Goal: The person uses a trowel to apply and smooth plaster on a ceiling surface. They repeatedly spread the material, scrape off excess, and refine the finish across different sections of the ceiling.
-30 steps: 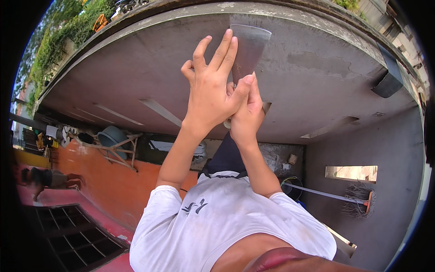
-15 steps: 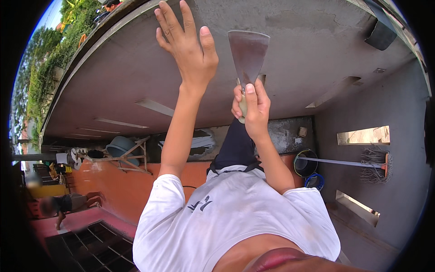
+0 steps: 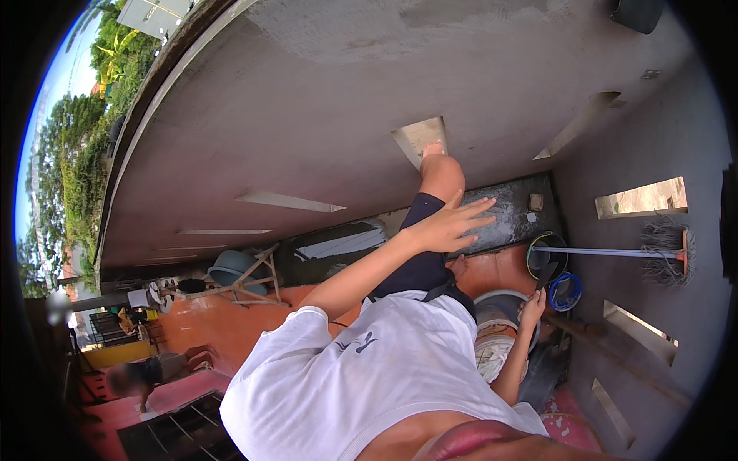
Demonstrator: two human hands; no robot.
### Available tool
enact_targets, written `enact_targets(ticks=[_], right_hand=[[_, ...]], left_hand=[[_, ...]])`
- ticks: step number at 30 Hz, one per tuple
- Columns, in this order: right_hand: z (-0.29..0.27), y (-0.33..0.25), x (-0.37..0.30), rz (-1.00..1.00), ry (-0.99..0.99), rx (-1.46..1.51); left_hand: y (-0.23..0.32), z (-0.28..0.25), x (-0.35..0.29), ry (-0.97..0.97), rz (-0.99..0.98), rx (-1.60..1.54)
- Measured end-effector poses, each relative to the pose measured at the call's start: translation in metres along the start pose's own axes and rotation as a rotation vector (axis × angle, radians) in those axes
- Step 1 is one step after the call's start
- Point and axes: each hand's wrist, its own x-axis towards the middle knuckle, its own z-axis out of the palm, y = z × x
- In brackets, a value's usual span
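Note:
My left hand (image 3: 453, 227) is stretched out over my dark shorts with its fingers apart and nothing in it. Low on the right, my right hand (image 3: 532, 307) grips a putty knife (image 3: 546, 275), its dark blade pointing up and away from my fist. Most of the handle is hidden by my fingers. Beside that hand stands a large grey tub (image 3: 503, 298), with crumpled whitish material (image 3: 494, 349) near it. My raised leg (image 3: 443, 178) reaches to a slot (image 3: 419, 138) in the grey wall, the bare foot at its lower edge.
The plastered wall (image 3: 338, 131) has several slots and a rougher patch near its top. A mop (image 3: 592, 251) reaches across a black bucket (image 3: 537, 256); a blue-rimmed pail (image 3: 566, 292) is close by. Farther left are a wooden stand (image 3: 250, 288), a blue-grey basin (image 3: 231, 269) and another person (image 3: 157, 369).
My right hand has brought the putty knife down from before the wall to the tub at right. My left hand has dropped from the wall to above my thigh. My leg has come up.

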Motion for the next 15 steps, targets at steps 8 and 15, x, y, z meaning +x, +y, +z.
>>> enact_targets(ticks=[8,15], right_hand=[[0.146,-0.106,-0.012,-0.107,-0.426,0.355],[0.224,-0.250,-0.089,-0.378,-1.000,0.369]], left_hand=[[-0.010,-0.060,-0.007,0.309,-0.321,-0.192],[0.004,-0.046,0.011,0.972,-0.632,-0.671]])
